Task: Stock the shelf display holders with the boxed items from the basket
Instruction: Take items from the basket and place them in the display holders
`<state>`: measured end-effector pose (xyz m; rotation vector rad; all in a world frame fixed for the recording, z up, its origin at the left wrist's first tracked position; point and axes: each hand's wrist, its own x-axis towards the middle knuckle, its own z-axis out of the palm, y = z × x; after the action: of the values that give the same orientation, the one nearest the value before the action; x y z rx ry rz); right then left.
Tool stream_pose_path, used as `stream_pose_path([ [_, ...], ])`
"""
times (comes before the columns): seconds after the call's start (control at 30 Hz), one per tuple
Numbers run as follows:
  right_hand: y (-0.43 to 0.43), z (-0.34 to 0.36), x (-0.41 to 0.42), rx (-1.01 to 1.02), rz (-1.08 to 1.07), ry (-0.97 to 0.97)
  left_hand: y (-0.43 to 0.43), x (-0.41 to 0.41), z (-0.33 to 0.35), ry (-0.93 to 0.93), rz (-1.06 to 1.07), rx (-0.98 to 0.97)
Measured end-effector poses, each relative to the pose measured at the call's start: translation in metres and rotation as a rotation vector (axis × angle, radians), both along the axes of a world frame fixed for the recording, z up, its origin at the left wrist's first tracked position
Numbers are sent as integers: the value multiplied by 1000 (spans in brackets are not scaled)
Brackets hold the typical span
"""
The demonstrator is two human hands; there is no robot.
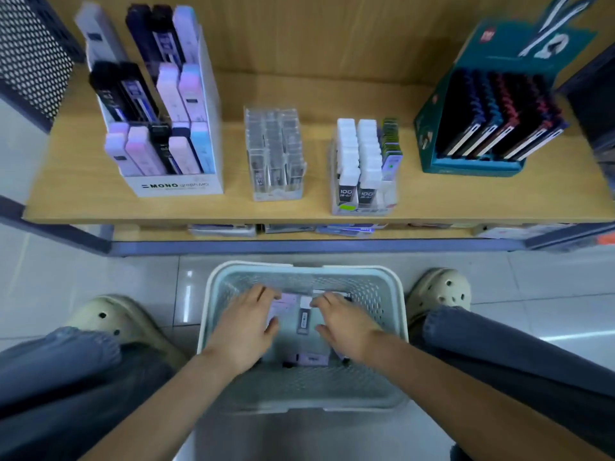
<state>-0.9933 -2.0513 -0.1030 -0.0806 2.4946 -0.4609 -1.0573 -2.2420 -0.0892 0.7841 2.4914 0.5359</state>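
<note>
Both hands are down in the basket (376, 301), the left hand (248, 324) curling fingers and thumb round a pale box (279, 307), the right hand (346, 324) bent over more stock, its grip impossible to tell in the blur, a grey box (303, 319) lying between them, the holders (274, 154) waiting ahead on the shelf (316, 94).

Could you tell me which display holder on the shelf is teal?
The cardboard holder at the far right of the shelf; the other three are white or clear.
</note>
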Motion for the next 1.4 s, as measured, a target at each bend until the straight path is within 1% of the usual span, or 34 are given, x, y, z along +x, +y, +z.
stream_pose_path([
  [0.1,1,-31,10,-78,-206,-150,-8,7,-35,-234,192,-49],
  [0.2,-1,-57,11,-85,-376,-180,-4,9,-61,-416,416,-5],
  [0.27,-5,-72,8,-113,-511,-174,0,10,-75,-495,553,45],
  [0.37,-14,-91,3,-145,-640,-142,6,14,-92,-476,598,72],
  [0.47,-25,-101,-2,-174,-722,-92,10,16,-99,-384,596,67],
  [0.57,-36,-106,-3,-71,-712,-58,13,16,-103,-327,576,57],
  [0.63,-42,-106,-2,20,-671,-38,14,15,-107,-329,621,38],
  [0.7,-45,-107,-1,44,-671,-12,16,13,-114,-302,653,17],
  [0.8,-43,-111,1,-18,-651,35,20,11,-120,-267,623,-25],
  [0.87,-35,-112,2,-84,-617,38,23,8,-121,-306,641,-5],
  [0.97,-19,-112,1,-159,-569,-14,25,3,-123,-358,675,-13],
  [1.1,-10,-108,3,-280,-583,-68,23,1,-122,-493,801,67],
  [1.17,-9,-107,5,-317,-586,-78,20,3,-119,-525,823,99],
  [1.23,-10,-106,5,-311,-560,-82,16,8,-119,-515,824,133],
  [1.33,-12,-105,6,-274,-527,-61,12,17,-108,-578,864,226],
  [1.4,-14,-101,6,-301,-537,-19,10,21,-95,-607,881,283],
])
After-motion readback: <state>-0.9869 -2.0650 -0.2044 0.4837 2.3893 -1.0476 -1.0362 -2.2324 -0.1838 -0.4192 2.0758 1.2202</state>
